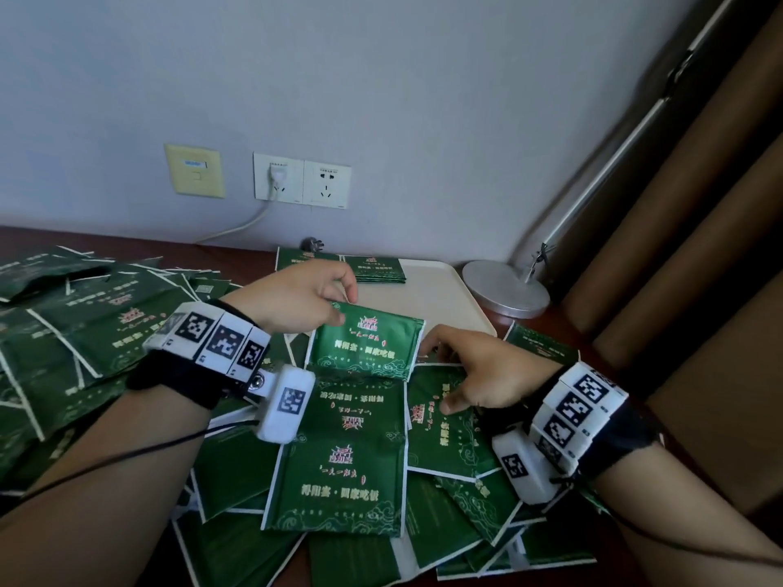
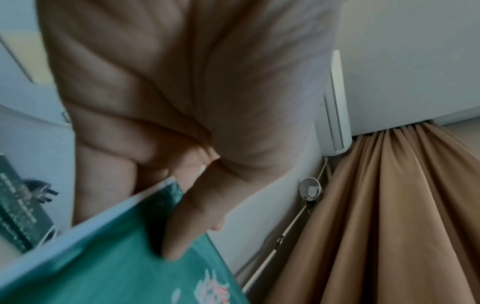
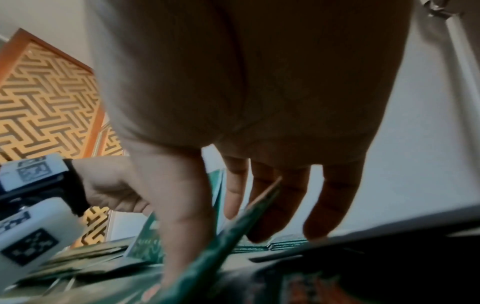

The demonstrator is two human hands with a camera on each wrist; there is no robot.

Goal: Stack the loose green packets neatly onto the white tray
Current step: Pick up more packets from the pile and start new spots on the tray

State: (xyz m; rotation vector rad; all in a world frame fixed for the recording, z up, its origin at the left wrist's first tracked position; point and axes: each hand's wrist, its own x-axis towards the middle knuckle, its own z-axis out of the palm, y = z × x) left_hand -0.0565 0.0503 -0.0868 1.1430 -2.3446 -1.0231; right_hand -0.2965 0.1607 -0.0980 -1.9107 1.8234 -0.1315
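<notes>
Loose green packets (image 1: pixel 339 480) lie in a messy heap on the dark table. My left hand (image 1: pixel 345 309) pinches the top left corner of one green packet (image 1: pixel 364 345) and holds it tilted above the heap, just before the white tray (image 1: pixel 449 302). The left wrist view shows my thumb (image 2: pixel 179 232) on the packet's face (image 2: pixel 116 267), with the fingers behind it. My right hand (image 1: pixel 436 377) lies on the heap to the right, thumb on top of another packet (image 1: pixel 440 434). In the right wrist view that packet's edge (image 3: pixel 202 267) runs between thumb and fingers. A small neat stack (image 1: pixel 379 271) sits at the tray's far left.
Larger green bags (image 1: pixel 84 332) cover the table's left side. A round metal lamp base (image 1: pixel 504 290) stands right of the tray, beside brown curtains (image 1: pixel 699 247). Wall sockets (image 1: pixel 301 180) with a white cable are behind, and a loose plug (image 1: pixel 311 244) lies by the wall.
</notes>
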